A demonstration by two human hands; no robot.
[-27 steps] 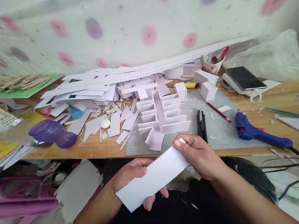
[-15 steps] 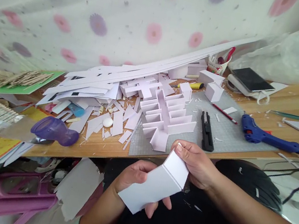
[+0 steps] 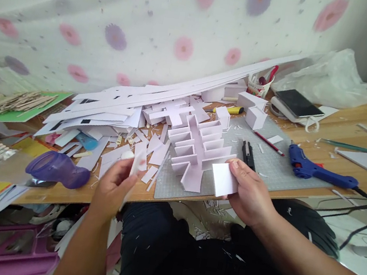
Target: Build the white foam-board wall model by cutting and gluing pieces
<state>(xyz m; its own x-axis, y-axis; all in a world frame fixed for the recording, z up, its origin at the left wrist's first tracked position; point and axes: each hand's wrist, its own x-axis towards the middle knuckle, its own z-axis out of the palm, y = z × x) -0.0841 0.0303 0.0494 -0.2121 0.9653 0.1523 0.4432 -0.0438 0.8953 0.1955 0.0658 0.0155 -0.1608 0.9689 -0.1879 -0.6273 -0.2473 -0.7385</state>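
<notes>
My right hand (image 3: 248, 191) pinches a small, nearly square white foam board piece (image 3: 223, 179) in front of the table's edge. My left hand (image 3: 113, 186) grips a longer white foam board strip (image 3: 135, 167), seen nearly edge-on and slightly blurred, over the scraps at the table's front. Between the two hands, a white board model (image 3: 199, 145) with a central strip and several side partitions stands on the grey cutting mat (image 3: 173, 192). A black utility knife (image 3: 247, 154) lies just behind my right hand, which partly covers it.
A blue glue gun (image 3: 320, 168) with a black cable lies at the right. White offcuts (image 3: 119, 157), a purple container (image 3: 57, 167) and stacked board sheets (image 3: 103, 109) crowd the left. Farther back are a yellow cutter (image 3: 232, 110), a tool cup (image 3: 260, 85) and a tablet (image 3: 299, 104).
The white board held in both hands is now two separate pieces. My left hand has moved left and up with the longer one; my right hand keeps the small one, slightly higher.
</notes>
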